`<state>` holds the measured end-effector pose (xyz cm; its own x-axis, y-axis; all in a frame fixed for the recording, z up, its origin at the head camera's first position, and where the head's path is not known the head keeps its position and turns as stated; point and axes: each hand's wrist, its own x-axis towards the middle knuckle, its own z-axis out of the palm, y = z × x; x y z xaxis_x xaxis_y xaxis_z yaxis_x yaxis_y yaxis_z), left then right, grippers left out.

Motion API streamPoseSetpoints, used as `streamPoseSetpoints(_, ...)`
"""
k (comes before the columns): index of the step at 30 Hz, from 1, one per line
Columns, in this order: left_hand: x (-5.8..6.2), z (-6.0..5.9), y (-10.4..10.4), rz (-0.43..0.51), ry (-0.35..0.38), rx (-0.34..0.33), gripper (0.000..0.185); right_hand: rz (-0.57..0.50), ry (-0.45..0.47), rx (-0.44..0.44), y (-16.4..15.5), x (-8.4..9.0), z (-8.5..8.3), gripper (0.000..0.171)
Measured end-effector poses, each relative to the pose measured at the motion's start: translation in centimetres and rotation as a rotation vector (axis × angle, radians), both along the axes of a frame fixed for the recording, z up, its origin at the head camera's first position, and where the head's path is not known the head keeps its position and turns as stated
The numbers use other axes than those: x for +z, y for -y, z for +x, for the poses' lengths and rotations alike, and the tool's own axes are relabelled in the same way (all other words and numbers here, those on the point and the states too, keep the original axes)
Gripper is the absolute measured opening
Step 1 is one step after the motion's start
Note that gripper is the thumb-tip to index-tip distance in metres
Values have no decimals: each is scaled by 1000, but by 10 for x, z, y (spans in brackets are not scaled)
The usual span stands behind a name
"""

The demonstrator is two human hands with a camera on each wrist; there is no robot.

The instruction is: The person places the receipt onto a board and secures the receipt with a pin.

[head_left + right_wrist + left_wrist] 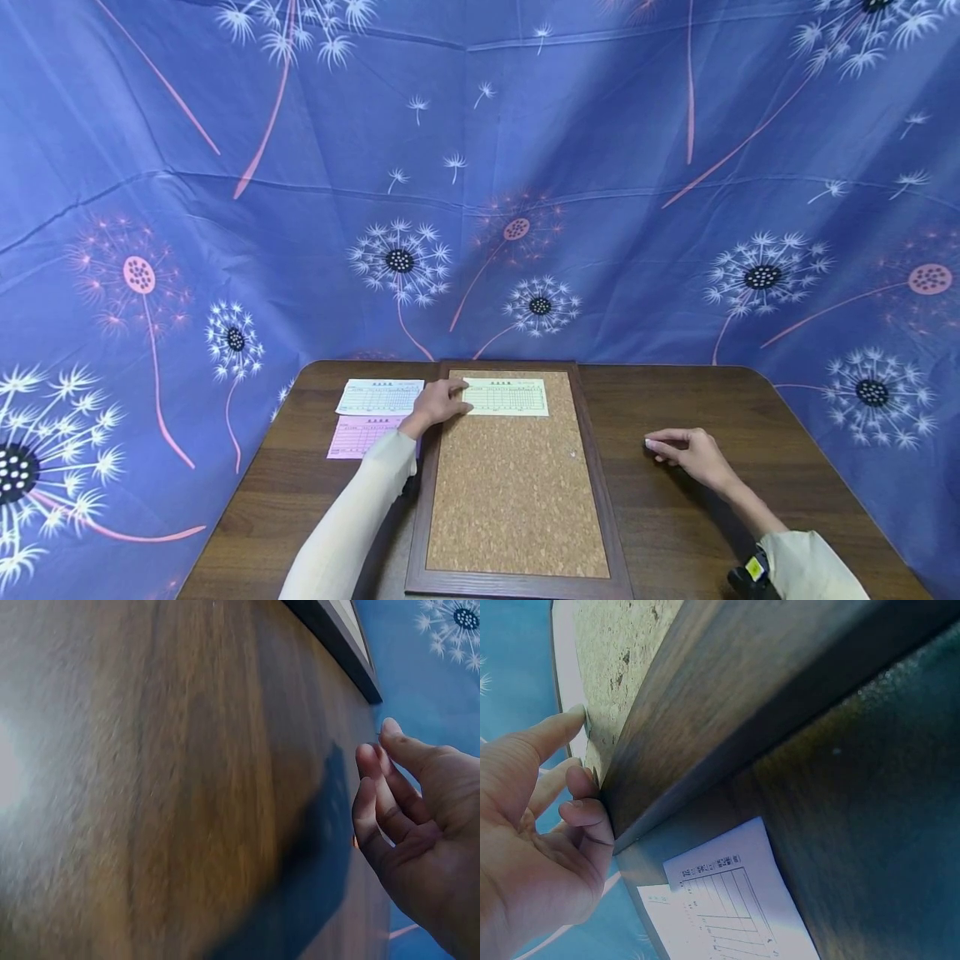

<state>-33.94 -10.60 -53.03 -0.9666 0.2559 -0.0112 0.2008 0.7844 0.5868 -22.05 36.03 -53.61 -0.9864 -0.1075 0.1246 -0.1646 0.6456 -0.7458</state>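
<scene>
Below centre, your unclenched left hand [438, 405] touches the crosswise slip [508, 397] leftmost; lower right, your right hand [695, 456]: grip unclear

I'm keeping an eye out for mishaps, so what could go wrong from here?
The yellow slip may slide or skew on the cork board if the left grip lifts; nothing visible fastens it.
The left sleeve overlaps the pink slip in the head view, so it might brush it askew.
If the right grip pinches something tiny, which I can't tell, it could drop.
</scene>
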Motion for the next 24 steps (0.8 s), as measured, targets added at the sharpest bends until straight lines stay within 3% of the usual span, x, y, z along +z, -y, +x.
streamPoseSetpoints(12, 3, 2, 0, -26, 2, -9, 51, -35, -44, 89, 26, 4, -22, 22)
streamPoseSetpoints(24, 6, 5, -1, -18, -11, -7, 51, -70, -82, 112, 59, 12, -54, 21)
